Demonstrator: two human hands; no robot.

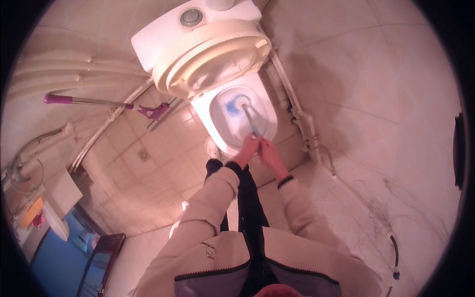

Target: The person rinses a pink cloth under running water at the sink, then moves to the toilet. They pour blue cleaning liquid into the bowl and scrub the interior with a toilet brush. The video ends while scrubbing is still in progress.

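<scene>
- the left hand (pixel 248 149), at the middle of the frame, has its fingers curled closed around the lower end of the brush (pixel 250 119).
- the right hand (pixel 268 152), just beside it, also has its fingers closed on the handle.
- the brush's head is inside the toilet bowl (pixel 204 112), centre of the frame, near a blue patch (pixel 232 107).
- a purple-headed mop (pixel 157 113) is at upper left.

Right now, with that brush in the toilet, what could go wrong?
The brush might flick the blue stuff out of the toilet bowl. The left fingers and right fingers are close to its front edge, so they could get splashed. Also, the raised seat and lid stand at the bowl's back and could perhaps tip forward onto the brush.
</scene>
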